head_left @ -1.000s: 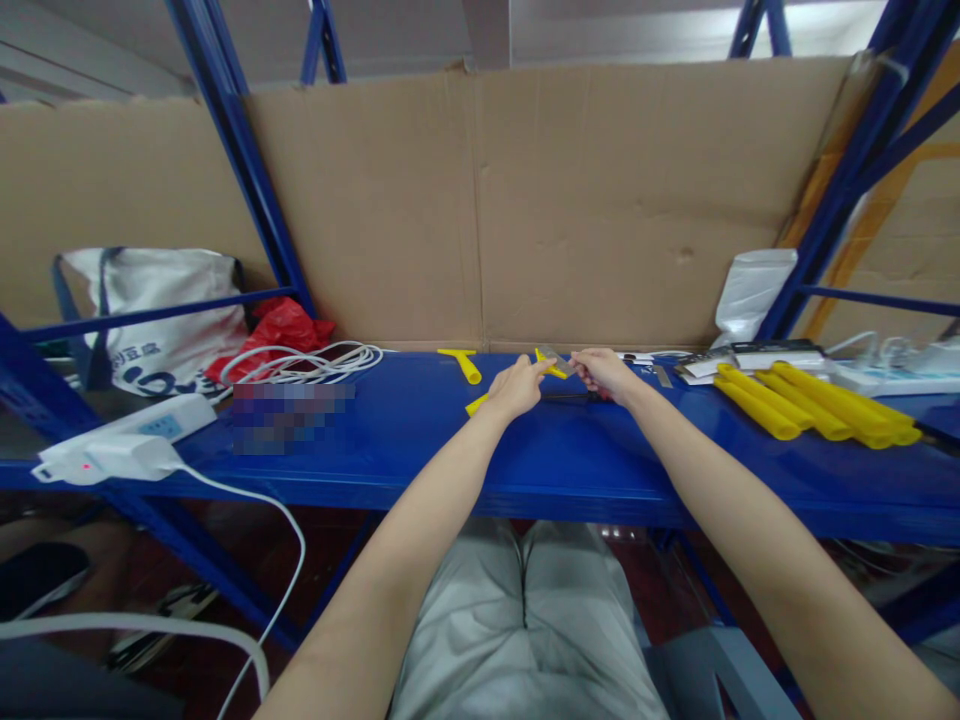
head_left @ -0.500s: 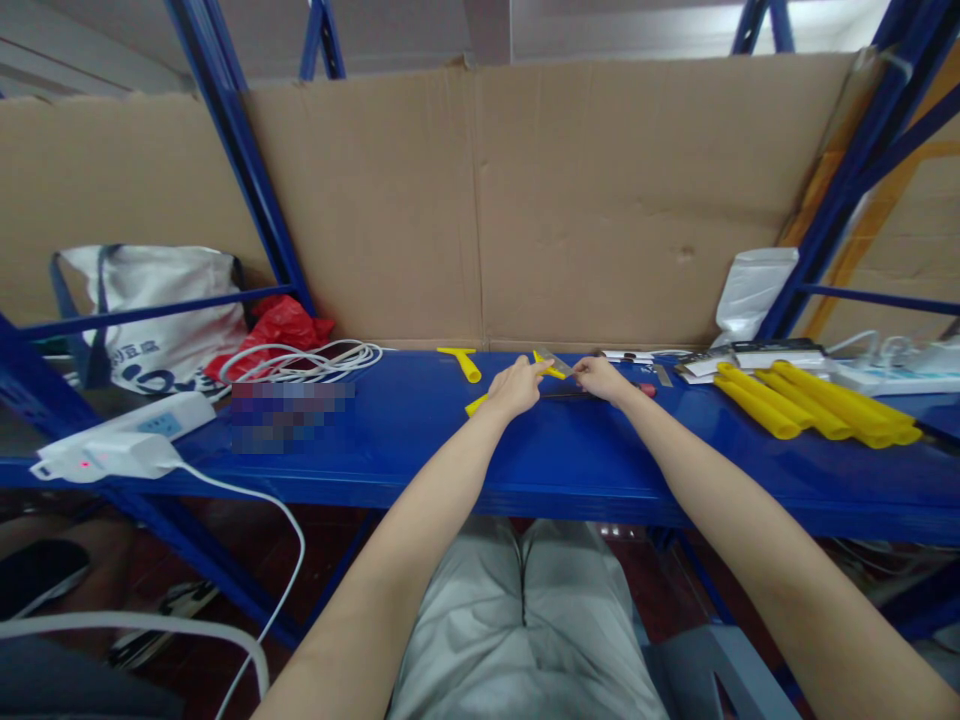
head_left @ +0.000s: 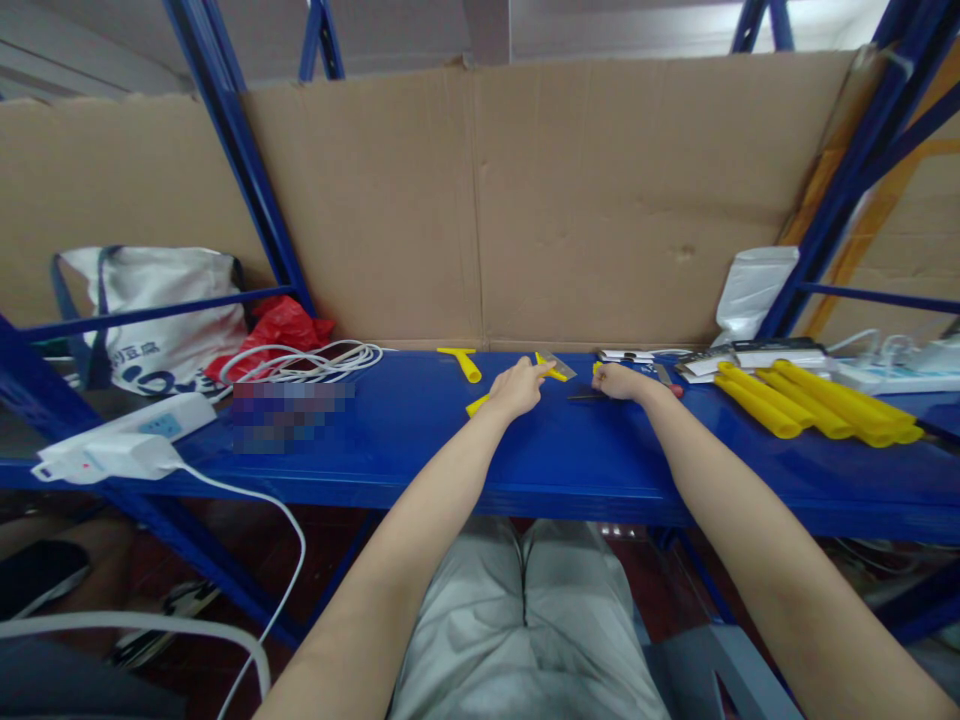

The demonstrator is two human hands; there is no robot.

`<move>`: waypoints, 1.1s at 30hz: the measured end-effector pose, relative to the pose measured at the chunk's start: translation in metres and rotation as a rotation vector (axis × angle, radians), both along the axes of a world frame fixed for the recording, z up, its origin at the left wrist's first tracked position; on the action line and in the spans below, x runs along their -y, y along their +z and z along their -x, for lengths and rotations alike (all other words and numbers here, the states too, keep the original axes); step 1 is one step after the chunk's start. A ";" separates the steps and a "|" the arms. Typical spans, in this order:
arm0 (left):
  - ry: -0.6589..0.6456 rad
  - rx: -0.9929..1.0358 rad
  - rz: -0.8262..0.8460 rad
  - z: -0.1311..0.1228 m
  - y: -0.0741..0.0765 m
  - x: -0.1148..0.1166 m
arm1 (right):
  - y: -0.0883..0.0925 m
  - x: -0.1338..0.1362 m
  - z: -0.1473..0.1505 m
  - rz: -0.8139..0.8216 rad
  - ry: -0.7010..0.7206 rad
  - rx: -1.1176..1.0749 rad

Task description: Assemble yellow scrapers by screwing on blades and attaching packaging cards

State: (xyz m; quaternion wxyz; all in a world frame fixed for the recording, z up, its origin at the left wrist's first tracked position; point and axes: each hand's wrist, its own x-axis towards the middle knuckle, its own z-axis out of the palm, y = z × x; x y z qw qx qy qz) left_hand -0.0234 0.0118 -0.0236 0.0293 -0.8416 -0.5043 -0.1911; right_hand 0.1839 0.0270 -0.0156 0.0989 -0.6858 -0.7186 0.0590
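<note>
My left hand (head_left: 516, 386) is closed in a pinch on a small yellow scraper (head_left: 550, 368), whose metal blade (head_left: 564, 366) points right, just above the blue shelf (head_left: 420, 440). Its yellow handle end (head_left: 475, 405) pokes out under the wrist. My right hand (head_left: 619, 381) lies apart from the scraper, to its right, fingers curled over a thin screwdriver. The dark shaft (head_left: 582, 397) shows left of the hand and the red handle (head_left: 677, 391) right of it. A second yellow scraper (head_left: 463, 362) lies further left.
Several yellow tubes (head_left: 810, 405) lie at the right, with flat white packets (head_left: 750, 357) and a white bag (head_left: 752, 290) behind. On the left are coiled white cable (head_left: 307, 362), a red bag (head_left: 279, 325), a white tote (head_left: 161, 310) and a power strip (head_left: 124, 440). A cardboard wall (head_left: 525, 200) backs the shelf.
My right hand let go of the scraper blade and moved right and down onto the screwdriver, which slid right. My left hand stayed put with the scraper.
</note>
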 end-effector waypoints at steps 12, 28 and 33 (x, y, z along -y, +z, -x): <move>-0.016 -0.012 -0.005 -0.001 0.000 0.002 | -0.001 -0.007 -0.040 0.022 -0.264 0.123; -0.044 -0.051 -0.028 -0.002 -0.002 0.001 | -0.003 0.001 -0.016 -0.054 -0.344 0.134; -0.043 -0.049 -0.026 -0.002 -0.001 0.002 | -0.008 -0.005 -0.019 -0.078 -0.364 0.109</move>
